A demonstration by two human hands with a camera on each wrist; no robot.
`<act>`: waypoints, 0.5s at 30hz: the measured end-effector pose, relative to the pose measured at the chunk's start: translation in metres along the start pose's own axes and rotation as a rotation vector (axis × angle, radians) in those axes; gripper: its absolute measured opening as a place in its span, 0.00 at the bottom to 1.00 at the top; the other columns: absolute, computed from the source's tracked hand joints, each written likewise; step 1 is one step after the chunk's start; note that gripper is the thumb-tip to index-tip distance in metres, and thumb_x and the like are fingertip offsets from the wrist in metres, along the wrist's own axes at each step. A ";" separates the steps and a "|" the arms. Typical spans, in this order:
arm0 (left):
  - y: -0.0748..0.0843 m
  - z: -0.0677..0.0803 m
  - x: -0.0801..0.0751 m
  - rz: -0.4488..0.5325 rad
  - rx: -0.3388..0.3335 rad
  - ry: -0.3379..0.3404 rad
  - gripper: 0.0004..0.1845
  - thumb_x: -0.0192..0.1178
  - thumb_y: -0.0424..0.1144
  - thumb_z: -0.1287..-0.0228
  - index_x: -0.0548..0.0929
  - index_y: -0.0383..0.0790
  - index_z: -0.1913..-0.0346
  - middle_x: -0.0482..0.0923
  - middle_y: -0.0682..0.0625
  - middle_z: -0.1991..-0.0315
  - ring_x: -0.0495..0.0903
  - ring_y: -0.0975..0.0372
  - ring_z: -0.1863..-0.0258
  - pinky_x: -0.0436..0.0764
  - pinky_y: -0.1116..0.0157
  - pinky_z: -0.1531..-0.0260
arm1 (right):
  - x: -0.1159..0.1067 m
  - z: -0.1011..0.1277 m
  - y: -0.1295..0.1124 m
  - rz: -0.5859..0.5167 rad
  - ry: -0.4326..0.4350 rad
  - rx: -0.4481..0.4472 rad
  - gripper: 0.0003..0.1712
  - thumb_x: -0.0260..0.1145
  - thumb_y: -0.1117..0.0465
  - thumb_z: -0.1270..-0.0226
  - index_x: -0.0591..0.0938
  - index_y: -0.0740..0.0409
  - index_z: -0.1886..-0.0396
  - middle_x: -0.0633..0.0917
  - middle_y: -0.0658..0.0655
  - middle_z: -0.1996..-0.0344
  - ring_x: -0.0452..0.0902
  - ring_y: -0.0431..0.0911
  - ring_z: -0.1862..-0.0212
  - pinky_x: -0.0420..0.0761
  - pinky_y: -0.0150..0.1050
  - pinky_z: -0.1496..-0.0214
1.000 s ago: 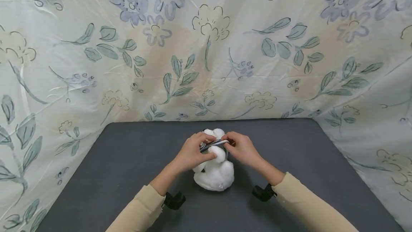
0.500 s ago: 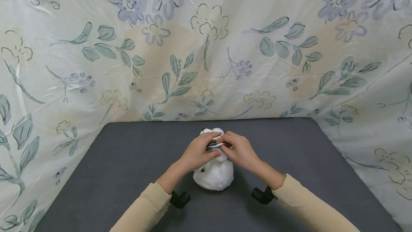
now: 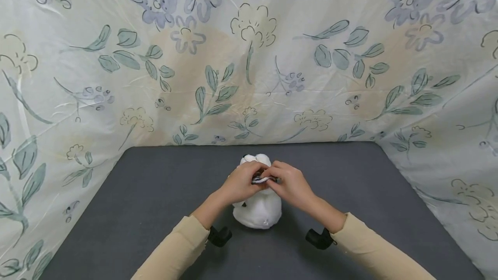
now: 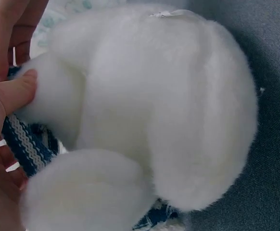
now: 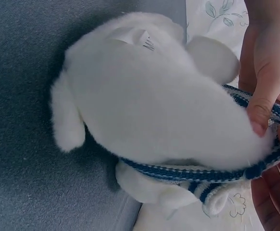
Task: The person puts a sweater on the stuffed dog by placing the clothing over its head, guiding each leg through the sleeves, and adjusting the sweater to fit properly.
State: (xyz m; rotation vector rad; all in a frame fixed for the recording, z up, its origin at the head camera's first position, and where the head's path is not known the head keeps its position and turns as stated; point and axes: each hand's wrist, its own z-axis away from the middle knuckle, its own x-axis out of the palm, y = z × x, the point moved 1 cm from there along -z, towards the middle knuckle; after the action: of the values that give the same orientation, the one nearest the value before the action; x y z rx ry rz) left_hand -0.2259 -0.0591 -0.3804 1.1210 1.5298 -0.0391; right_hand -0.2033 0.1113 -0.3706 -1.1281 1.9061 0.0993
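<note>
Near the middle of the grey desk (image 3: pixel 155 193), toward its far edge, a white plush toy (image 3: pixel 258 211) sits with a blue-and-white striped knit band (image 5: pixel 193 175) round it. Both the left hand (image 3: pixel 239 185) and the right hand (image 3: pixel 289 185) have their fingers (image 5: pixel 262 103) pinched on that band at the toy's top. This looks like fitting the band round the toy, which calls for an even pull from both sides; no container shows.
</note>
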 end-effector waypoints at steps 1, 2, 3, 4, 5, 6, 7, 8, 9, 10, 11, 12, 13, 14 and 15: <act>0.000 -0.001 0.000 0.007 -0.009 -0.003 0.17 0.63 0.42 0.42 0.78 0.46 0.50 0.78 0.55 0.55 0.77 0.66 0.57 0.77 0.68 0.59 | 0.000 0.000 0.001 -0.003 -0.002 -0.001 0.09 0.69 0.69 0.47 0.84 0.49 0.70 0.78 0.45 0.72 0.71 0.36 0.71 0.74 0.31 0.71; 0.000 -0.001 0.000 0.018 -0.023 -0.008 0.15 0.63 0.42 0.42 0.78 0.47 0.52 0.78 0.56 0.56 0.77 0.66 0.57 0.77 0.69 0.59 | 0.000 0.000 0.001 -0.009 -0.004 -0.004 0.09 0.68 0.69 0.46 0.84 0.50 0.70 0.78 0.45 0.71 0.71 0.36 0.71 0.75 0.32 0.71; -0.001 -0.001 0.000 0.024 -0.032 -0.009 0.14 0.64 0.42 0.42 0.79 0.47 0.53 0.78 0.57 0.57 0.77 0.67 0.58 0.77 0.69 0.59 | 0.000 0.001 0.001 -0.014 -0.009 -0.004 0.09 0.68 0.69 0.46 0.84 0.50 0.70 0.78 0.45 0.71 0.71 0.36 0.70 0.76 0.33 0.70; -0.001 -0.001 0.000 0.029 -0.035 -0.008 0.13 0.64 0.42 0.43 0.79 0.48 0.54 0.78 0.57 0.58 0.78 0.67 0.58 0.77 0.69 0.59 | 0.000 0.001 0.002 -0.019 -0.014 -0.004 0.08 0.68 0.68 0.46 0.84 0.50 0.69 0.78 0.45 0.70 0.72 0.36 0.70 0.77 0.34 0.70; -0.001 -0.001 -0.001 0.034 -0.039 -0.006 0.13 0.64 0.42 0.43 0.79 0.48 0.55 0.78 0.57 0.58 0.78 0.67 0.58 0.77 0.69 0.59 | 0.000 0.001 0.003 -0.024 -0.019 -0.004 0.08 0.68 0.68 0.45 0.84 0.50 0.69 0.78 0.45 0.70 0.72 0.36 0.69 0.77 0.34 0.69; -0.001 -0.001 -0.001 0.034 -0.041 -0.002 0.12 0.64 0.42 0.43 0.80 0.48 0.55 0.78 0.57 0.59 0.77 0.67 0.58 0.77 0.69 0.59 | -0.001 0.001 0.003 -0.030 -0.024 -0.002 0.08 0.68 0.67 0.45 0.84 0.50 0.68 0.78 0.46 0.69 0.73 0.36 0.68 0.78 0.35 0.68; -0.001 -0.001 0.000 0.032 -0.044 0.002 0.12 0.64 0.42 0.43 0.80 0.48 0.56 0.78 0.57 0.59 0.77 0.67 0.58 0.77 0.68 0.59 | -0.001 0.001 0.004 -0.034 -0.029 0.000 0.08 0.68 0.67 0.44 0.83 0.50 0.66 0.78 0.46 0.68 0.74 0.36 0.68 0.78 0.36 0.68; -0.001 -0.001 0.000 0.029 -0.047 0.009 0.12 0.64 0.42 0.43 0.80 0.48 0.56 0.78 0.57 0.60 0.77 0.67 0.59 0.76 0.68 0.59 | -0.001 0.002 0.005 -0.040 -0.034 0.003 0.09 0.68 0.67 0.44 0.83 0.50 0.64 0.78 0.47 0.67 0.74 0.37 0.67 0.78 0.35 0.66; -0.001 0.000 0.000 0.024 -0.051 0.014 0.12 0.65 0.43 0.43 0.80 0.47 0.56 0.78 0.57 0.60 0.77 0.67 0.60 0.76 0.68 0.60 | -0.001 0.002 0.005 -0.047 -0.040 0.007 0.10 0.68 0.66 0.44 0.82 0.51 0.62 0.78 0.47 0.66 0.75 0.37 0.66 0.79 0.36 0.65; -0.001 0.000 0.000 0.017 -0.056 0.020 0.12 0.65 0.43 0.44 0.80 0.47 0.57 0.78 0.57 0.60 0.77 0.67 0.61 0.76 0.68 0.61 | -0.001 0.003 0.006 -0.054 -0.045 0.012 0.12 0.68 0.66 0.44 0.81 0.52 0.60 0.78 0.48 0.64 0.75 0.38 0.65 0.79 0.37 0.64; -0.001 0.000 0.000 0.011 -0.061 0.026 0.12 0.65 0.43 0.44 0.79 0.47 0.57 0.78 0.56 0.61 0.76 0.67 0.62 0.76 0.68 0.62 | -0.001 0.004 0.007 -0.060 -0.050 0.018 0.13 0.68 0.66 0.44 0.80 0.52 0.58 0.77 0.49 0.63 0.76 0.39 0.64 0.79 0.37 0.63; -0.001 0.000 0.000 0.006 -0.065 0.031 0.13 0.66 0.43 0.45 0.79 0.46 0.57 0.78 0.56 0.62 0.76 0.67 0.63 0.76 0.68 0.63 | -0.002 0.004 0.009 -0.064 -0.055 0.026 0.15 0.68 0.66 0.44 0.79 0.53 0.56 0.77 0.50 0.61 0.76 0.40 0.63 0.79 0.38 0.63; -0.001 0.000 0.000 0.002 -0.070 0.036 0.13 0.66 0.43 0.45 0.79 0.46 0.58 0.78 0.56 0.62 0.76 0.67 0.64 0.75 0.68 0.64 | -0.002 0.005 0.010 -0.066 -0.061 0.035 0.17 0.68 0.66 0.44 0.78 0.54 0.54 0.77 0.51 0.60 0.76 0.41 0.62 0.79 0.39 0.62; -0.001 0.000 0.001 -0.001 -0.073 0.040 0.13 0.66 0.43 0.46 0.79 0.45 0.58 0.77 0.55 0.63 0.75 0.67 0.66 0.75 0.68 0.66 | -0.002 0.006 0.011 -0.069 -0.067 0.045 0.18 0.68 0.66 0.44 0.77 0.54 0.52 0.76 0.52 0.59 0.76 0.42 0.61 0.79 0.40 0.62; -0.001 0.001 0.001 -0.001 -0.076 0.042 0.13 0.67 0.42 0.46 0.79 0.45 0.58 0.77 0.56 0.63 0.75 0.67 0.66 0.75 0.69 0.66 | -0.002 0.007 0.013 -0.066 -0.074 0.056 0.19 0.68 0.65 0.44 0.76 0.55 0.51 0.76 0.52 0.58 0.76 0.42 0.60 0.79 0.41 0.61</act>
State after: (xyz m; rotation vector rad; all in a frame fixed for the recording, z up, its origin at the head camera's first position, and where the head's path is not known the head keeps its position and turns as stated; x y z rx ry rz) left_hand -0.2260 -0.0594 -0.3821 1.0660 1.5569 0.0421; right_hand -0.2084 0.1235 -0.3774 -1.1331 1.7935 0.0498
